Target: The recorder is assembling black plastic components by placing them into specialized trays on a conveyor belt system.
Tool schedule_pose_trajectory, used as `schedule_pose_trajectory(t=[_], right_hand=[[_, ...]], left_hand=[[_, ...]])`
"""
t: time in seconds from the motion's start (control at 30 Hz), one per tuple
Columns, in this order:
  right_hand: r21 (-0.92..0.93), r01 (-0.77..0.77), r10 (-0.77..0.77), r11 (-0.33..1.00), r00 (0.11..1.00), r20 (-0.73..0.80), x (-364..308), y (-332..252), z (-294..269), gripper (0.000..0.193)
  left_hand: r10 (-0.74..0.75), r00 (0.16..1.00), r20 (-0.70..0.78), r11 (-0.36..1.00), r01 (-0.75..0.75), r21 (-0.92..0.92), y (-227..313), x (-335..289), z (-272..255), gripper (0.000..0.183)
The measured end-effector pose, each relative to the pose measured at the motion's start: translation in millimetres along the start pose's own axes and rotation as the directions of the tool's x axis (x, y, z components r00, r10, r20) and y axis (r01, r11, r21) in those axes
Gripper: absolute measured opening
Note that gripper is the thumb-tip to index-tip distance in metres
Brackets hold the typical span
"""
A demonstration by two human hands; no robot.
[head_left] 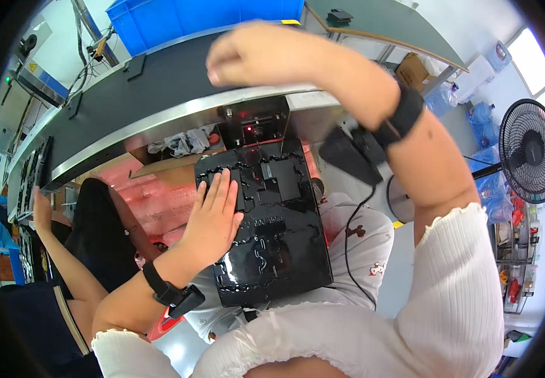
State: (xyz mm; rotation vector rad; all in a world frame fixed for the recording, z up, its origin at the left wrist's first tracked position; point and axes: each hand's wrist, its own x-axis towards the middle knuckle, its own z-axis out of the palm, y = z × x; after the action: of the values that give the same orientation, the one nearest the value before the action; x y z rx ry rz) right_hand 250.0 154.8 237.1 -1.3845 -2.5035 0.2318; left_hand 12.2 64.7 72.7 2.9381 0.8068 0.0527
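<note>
- White ribbed top (310,334) with ruffled sleeves fills the foreground, worn by a person seated at a conveyor line.
- Glossy black tray (272,249), molded with shaped recesses, lies across the person's lap on light printed trousers (367,236).
- Left hand (212,223) rests palm down on the tray's left side, fingers straight and slightly spread, thumb apart, the fingertips at a flat black piece (280,183)'s neighbor in the upper recesses.
- Right hand (238,57) hangs over the dark conveyor belt (178,69), blurred, its fingers curled inward; whether they pinch anything cannot be told.
- Black straps (403,113) circle both wrists, a dark cable (348,233) trailing from the right one.
- Behind the belt stands a blue crate (203,22); at right, a black fan (530,151).
- At left, a co-worker in dark clothing (45,321) reaches a hand (41,211) toward another black tray (33,173).
</note>
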Motion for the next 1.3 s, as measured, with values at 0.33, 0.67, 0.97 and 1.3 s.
schedule_pose_trajectory(t=[0.33, 0.67, 0.97, 1.3], right_hand=[[-0.154, -0.346, 0.324, 0.925, 0.934, -0.152, 183.5, 47.3, 52.7, 0.076], [-0.386, -0.372, 0.303, 0.844, 0.925, -0.231, 139.5, 73.2, 55.0, 0.037], [0.744, -0.376, 0.347, 0.553, 0.915, 0.204, -97.0, -29.1, 45.4, 0.030], [0.282, -0.261, 0.257, 0.923, 0.965, 0.051, -221.8, -98.6, 145.6, 0.042]], left_hand=[[-0.044, 0.853, -0.520, 0.989, -0.037, -0.143, -37.3, 25.1, -75.7, 0.025], [-0.327, 0.634, -0.701, 0.758, 0.619, 0.206, -324.3, 71.5, -124.7, 0.051], [-0.329, 0.925, 0.191, 0.877, 0.375, -0.301, -354.2, 130.9, -124.7, 0.059], [-0.269, 0.907, -0.325, 0.930, 0.332, 0.157, -182.7, 111.1, -115.2, 0.070]])
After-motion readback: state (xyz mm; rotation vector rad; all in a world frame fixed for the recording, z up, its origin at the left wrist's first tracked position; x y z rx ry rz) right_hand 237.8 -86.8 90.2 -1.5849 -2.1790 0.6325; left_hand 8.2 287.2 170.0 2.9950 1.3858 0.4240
